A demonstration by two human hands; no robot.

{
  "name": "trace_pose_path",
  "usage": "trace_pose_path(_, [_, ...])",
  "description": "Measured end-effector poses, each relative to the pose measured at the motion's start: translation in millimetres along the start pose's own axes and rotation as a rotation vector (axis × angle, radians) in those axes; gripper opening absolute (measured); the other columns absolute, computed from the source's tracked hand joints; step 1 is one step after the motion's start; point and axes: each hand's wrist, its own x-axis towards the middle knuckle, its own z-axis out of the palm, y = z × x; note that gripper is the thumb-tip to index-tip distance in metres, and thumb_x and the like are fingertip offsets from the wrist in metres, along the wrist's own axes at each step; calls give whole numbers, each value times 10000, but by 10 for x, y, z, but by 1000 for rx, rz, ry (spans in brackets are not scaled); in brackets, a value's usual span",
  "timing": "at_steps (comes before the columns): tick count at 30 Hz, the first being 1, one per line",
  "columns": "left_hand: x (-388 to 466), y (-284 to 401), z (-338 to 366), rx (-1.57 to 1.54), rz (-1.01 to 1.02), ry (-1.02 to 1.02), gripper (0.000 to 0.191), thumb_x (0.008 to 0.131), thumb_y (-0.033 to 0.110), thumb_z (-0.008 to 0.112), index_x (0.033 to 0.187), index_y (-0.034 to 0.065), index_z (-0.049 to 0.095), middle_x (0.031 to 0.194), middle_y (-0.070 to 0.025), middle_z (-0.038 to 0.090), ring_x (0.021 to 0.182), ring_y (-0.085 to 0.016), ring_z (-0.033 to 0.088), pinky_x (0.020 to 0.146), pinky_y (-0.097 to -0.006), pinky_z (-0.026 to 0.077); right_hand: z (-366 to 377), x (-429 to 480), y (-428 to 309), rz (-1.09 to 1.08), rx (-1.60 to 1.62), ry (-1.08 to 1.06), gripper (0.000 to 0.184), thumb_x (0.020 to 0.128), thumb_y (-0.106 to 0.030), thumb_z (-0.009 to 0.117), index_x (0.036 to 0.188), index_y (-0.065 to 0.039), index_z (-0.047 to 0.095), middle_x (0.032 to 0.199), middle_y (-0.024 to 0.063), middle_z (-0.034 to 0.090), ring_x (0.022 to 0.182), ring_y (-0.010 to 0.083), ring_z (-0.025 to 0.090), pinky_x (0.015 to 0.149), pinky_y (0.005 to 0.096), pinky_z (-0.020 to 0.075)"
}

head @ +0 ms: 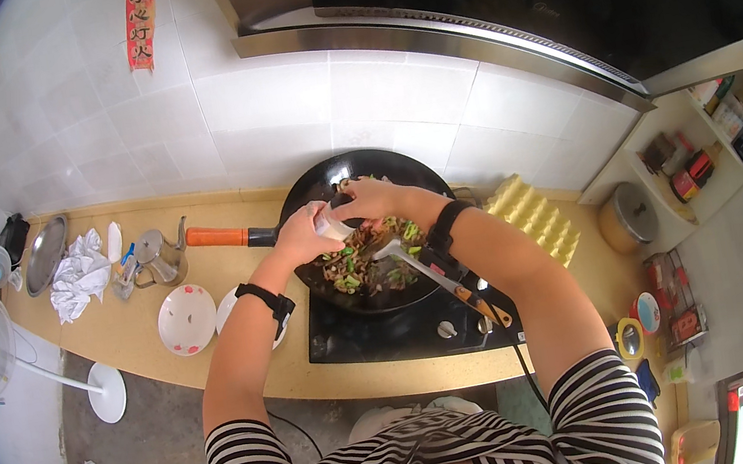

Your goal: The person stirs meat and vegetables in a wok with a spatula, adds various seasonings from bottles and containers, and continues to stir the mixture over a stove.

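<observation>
My left hand grips a small white container above a black wok. On the container's dark top rests my right hand, its fingers closed around it. Beneath both hands, a mix of browned pieces and green vegetables lies in the wok. A metal spatula with a wooden handle end leans in the food and over the wok's near right rim. The wok's orange handle points left. The wok sits on a black gas stove with metal knobs.
Left on the counter are a floral bowl, a white dish partly behind my left forearm, a metal kettle, crumpled white cloth or paper and a metal tray. A yellow egg tray and a lidded pot stand right. A range hood hangs overhead.
</observation>
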Motion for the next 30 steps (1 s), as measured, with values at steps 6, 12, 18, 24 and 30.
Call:
trace_pose_path(6, [27,-76,-40,-293,-53,-158,723,528,143,787,1158,1,460,1036,-114,570,972,-208,551,854,-294,418,1,26,160,-552,-319,175,639,595,-169,739,1171,-80,475,1199,136,490,1109,284,471,936,325,382])
trace_pose_path(12, [18,-50,-62,-405,-13,-146,725,536,145,783,1162,-13,453,1072,-126,556,1001,-212,539,872,-292,407,83,-224,8,-762,-511,404,623,673,-261,704,1201,-64,439,1176,165,504,1092,299,494,899,354,433])
trace_pose_path(18, [42,134,-43,-21,30,-8,695,483,184,781,1101,19,509,999,-153,570,948,-275,559,830,-320,431,-77,16,-116,260,-128,-81,723,735,-583,513,1037,74,529,996,247,591,911,327,592,839,425,423])
trace_pose_path(24, [25,9,-20,-119,45,6,722,484,193,780,1121,3,497,1006,-139,576,948,-263,563,834,-316,429,95,-54,131,-430,-382,298,734,675,-382,671,1244,4,414,1145,204,505,1086,304,487,922,382,376])
trace_pose_path(30, [-1,78,-36,-69,-2,-19,734,486,191,780,1132,4,486,1021,-142,576,945,-255,565,837,-310,428,32,65,-143,247,-171,-31,766,656,-421,686,1237,-1,416,1167,200,488,1097,310,470,925,372,364])
